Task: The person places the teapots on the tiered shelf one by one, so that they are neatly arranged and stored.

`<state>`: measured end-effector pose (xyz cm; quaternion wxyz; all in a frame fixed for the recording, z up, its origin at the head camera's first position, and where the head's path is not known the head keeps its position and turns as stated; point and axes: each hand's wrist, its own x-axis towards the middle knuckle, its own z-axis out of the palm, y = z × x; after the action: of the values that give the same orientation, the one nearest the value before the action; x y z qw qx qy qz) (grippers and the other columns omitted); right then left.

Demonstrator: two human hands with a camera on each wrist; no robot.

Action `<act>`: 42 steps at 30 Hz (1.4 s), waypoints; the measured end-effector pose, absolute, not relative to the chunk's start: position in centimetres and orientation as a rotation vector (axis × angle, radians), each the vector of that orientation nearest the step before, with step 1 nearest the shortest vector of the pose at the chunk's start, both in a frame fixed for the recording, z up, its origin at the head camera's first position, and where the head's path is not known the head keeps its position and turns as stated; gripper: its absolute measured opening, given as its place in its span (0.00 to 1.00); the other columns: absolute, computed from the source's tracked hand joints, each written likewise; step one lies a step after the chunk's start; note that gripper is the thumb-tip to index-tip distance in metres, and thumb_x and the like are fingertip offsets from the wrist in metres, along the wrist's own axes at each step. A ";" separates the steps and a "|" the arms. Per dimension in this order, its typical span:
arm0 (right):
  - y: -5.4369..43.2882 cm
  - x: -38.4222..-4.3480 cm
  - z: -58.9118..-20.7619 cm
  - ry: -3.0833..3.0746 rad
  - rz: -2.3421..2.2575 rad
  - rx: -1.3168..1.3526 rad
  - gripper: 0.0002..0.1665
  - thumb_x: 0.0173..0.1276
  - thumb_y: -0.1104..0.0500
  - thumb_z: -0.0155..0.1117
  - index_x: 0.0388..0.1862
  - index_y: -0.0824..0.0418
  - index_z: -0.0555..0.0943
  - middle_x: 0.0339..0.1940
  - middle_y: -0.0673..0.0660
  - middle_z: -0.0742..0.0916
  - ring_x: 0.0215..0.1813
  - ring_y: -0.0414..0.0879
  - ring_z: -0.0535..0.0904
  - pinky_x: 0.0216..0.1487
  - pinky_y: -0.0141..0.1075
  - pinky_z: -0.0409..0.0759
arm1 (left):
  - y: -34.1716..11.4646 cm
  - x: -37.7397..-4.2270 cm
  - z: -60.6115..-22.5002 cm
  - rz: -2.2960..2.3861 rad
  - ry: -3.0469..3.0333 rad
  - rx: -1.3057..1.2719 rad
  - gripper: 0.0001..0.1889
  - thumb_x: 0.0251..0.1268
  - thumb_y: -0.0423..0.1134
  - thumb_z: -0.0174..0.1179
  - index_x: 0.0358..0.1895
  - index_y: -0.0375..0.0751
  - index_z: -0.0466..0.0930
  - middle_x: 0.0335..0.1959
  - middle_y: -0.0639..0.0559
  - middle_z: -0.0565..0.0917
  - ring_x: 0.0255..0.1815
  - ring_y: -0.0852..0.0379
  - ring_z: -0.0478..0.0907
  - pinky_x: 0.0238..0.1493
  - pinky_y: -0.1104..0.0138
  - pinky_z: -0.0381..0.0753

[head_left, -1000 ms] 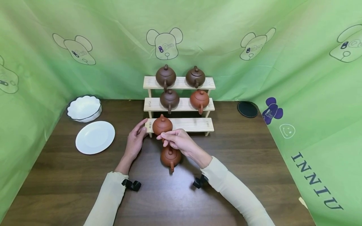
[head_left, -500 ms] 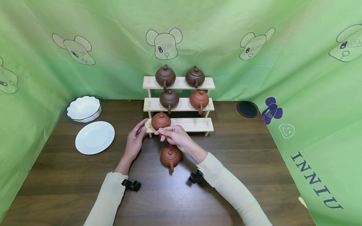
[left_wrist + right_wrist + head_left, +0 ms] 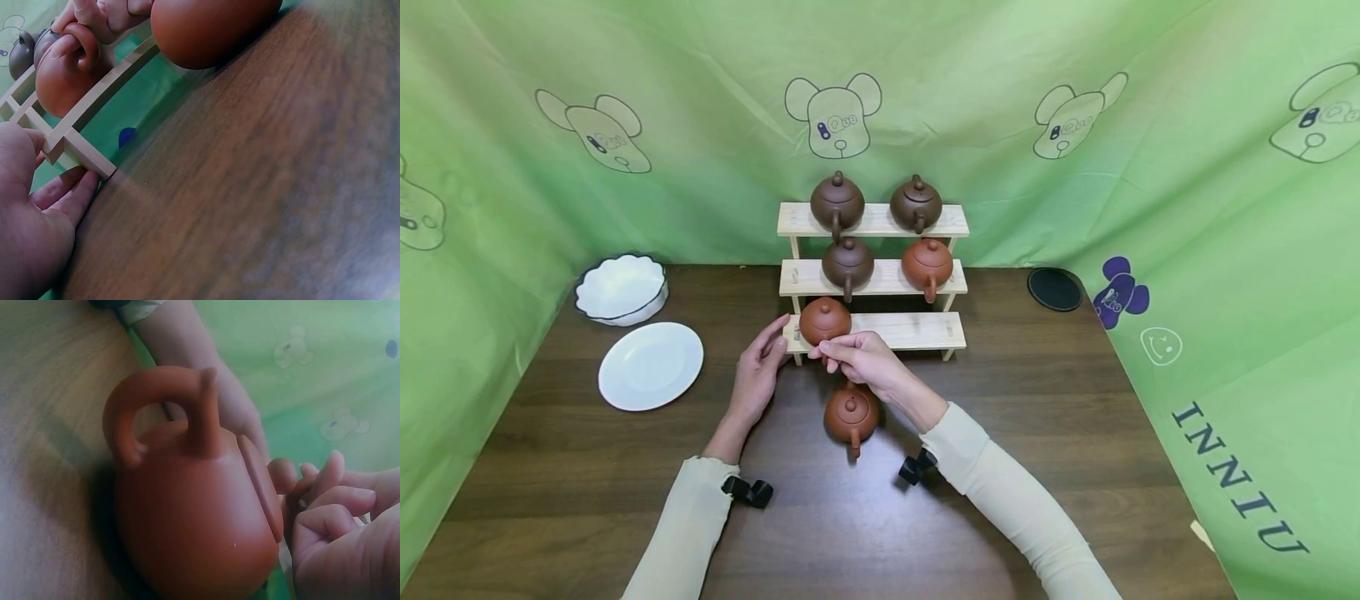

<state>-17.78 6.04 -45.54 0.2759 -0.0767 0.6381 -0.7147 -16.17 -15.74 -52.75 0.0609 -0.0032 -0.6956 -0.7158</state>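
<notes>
A three-tier wooden shelf [image 3: 917, 331] stands at the back of the table. A red clay teapot [image 3: 824, 320] sits at the left end of its lowest tier. My right hand [image 3: 835, 356] pinches that teapot's handle [image 3: 84, 44]. My left hand [image 3: 766, 354] lies open, with straight fingers [image 3: 72, 197] against the left end of the lowest tier. A second red teapot [image 3: 852, 414] stands on the table below my right hand; it fills the right wrist view [image 3: 194, 512], handle up.
Two dark brown teapots [image 3: 837, 202] sit on the top tier, and a dark brown one [image 3: 847, 263] and a red one [image 3: 927, 264] on the middle tier. A white plate [image 3: 651, 365] and a scalloped white bowl [image 3: 622, 287] lie at the left, a black coaster [image 3: 1056, 289] at the right.
My right hand has carried the red teapot a little back and left and set it onto the lowest tier. The left hand has stayed at the shelf's end.
</notes>
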 end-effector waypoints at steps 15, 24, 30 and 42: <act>6.2 -17.6 -45.3 1.676 -1.936 -0.169 0.14 0.86 0.64 0.64 0.52 0.75 0.89 0.21 0.46 0.83 0.14 0.33 0.57 0.16 0.25 0.51 | -15.7 -16.2 -52.7 -2.154 -2.125 0.003 0.22 0.92 0.33 0.52 0.81 0.40 0.76 0.64 0.29 0.85 0.56 0.68 0.84 0.62 0.74 0.85; 6.6 -17.6 -45.3 1.709 -1.944 -0.159 0.13 0.85 0.63 0.65 0.45 0.73 0.89 0.22 0.46 0.83 0.17 0.34 0.60 0.18 0.25 0.54 | -15.8 -16.1 -52.8 -2.165 -2.118 -0.004 0.23 0.92 0.33 0.52 0.81 0.38 0.75 0.69 0.30 0.83 0.57 0.69 0.83 0.62 0.74 0.86; 7.3 -17.6 -45.3 1.758 -1.956 -0.121 0.12 0.84 0.63 0.67 0.41 0.70 0.89 0.21 0.47 0.83 0.17 0.35 0.61 0.19 0.25 0.54 | -15.8 -16.1 -52.7 -2.159 -2.117 0.004 0.23 0.91 0.32 0.52 0.81 0.34 0.74 0.69 0.30 0.82 0.57 0.71 0.83 0.62 0.75 0.85; 8.3 -17.2 -45.3 1.807 -1.974 -0.144 0.16 0.84 0.64 0.65 0.57 0.76 0.89 0.22 0.47 0.82 0.18 0.34 0.62 0.19 0.25 0.53 | -15.8 -16.2 -52.8 -2.171 -2.123 -0.006 0.23 0.92 0.33 0.51 0.82 0.37 0.74 0.70 0.31 0.82 0.57 0.70 0.83 0.63 0.75 0.85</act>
<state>-17.24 8.32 -45.26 0.2288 -0.0522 0.6564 -0.7170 -16.19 -15.79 -52.81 0.0527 -0.0021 -0.6982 -0.7140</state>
